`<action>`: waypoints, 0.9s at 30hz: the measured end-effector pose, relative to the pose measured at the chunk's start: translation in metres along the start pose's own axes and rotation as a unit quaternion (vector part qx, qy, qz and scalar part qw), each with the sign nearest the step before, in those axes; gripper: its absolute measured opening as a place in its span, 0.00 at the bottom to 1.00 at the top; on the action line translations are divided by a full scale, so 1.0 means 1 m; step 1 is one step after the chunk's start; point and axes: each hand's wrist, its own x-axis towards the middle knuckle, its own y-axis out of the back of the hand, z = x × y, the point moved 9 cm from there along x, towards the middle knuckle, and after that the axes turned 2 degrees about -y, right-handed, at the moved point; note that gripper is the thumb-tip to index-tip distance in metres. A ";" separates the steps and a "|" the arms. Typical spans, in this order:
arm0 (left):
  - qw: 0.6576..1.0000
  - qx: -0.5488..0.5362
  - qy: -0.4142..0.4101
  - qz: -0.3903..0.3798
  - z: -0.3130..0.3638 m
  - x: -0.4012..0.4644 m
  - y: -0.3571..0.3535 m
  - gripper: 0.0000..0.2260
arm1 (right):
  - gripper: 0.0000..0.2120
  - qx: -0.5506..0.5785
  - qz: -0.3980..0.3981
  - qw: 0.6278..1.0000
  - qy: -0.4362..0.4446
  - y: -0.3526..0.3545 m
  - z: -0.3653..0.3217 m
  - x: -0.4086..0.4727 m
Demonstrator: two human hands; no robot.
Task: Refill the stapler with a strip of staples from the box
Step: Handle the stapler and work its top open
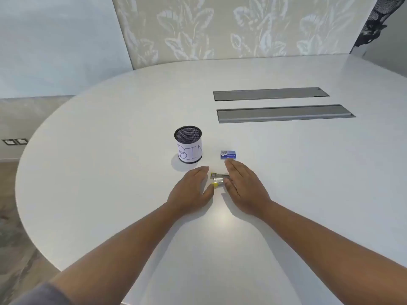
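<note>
A small yellow and metal stapler [217,178] lies on the white table [110,172] between my two hands, its top swung open. My left hand [191,188] rests just left of it, thumb near its yellow end. My right hand [244,183] lies flat on its right side, fingers stretched forward, thumb touching the stapler; part of the stapler is hidden under this hand. A small blue box of staples [228,154] sits just beyond my right fingertips, shut as far as I can see.
A black mesh cup [188,144] with a paper label reading "BIN" stands behind my left hand. Two grey cable-slot covers [284,113] are set into the table farther back on the right. The table's curved edge runs along the left.
</note>
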 end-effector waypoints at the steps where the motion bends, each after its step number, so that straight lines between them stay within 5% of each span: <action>1: 1.000 0.001 -0.006 -0.001 0.001 0.001 0.000 0.28 | 0.30 0.012 -0.003 1.000 -0.008 -0.002 0.003 0.001; 13: 0.998 -0.066 0.000 0.005 -0.001 0.019 -0.010 0.23 | 0.15 0.145 -0.037 0.988 -0.041 -0.006 0.015 0.006; 18: 0.997 -0.075 -0.002 -0.011 0.002 0.025 -0.014 0.24 | 0.20 0.221 -0.042 0.973 -0.057 -0.003 0.019 0.006; 27: 0.966 -0.244 0.084 0.008 -0.012 0.026 -0.014 0.18 | 0.15 0.229 0.006 0.973 -0.035 0.003 0.019 0.009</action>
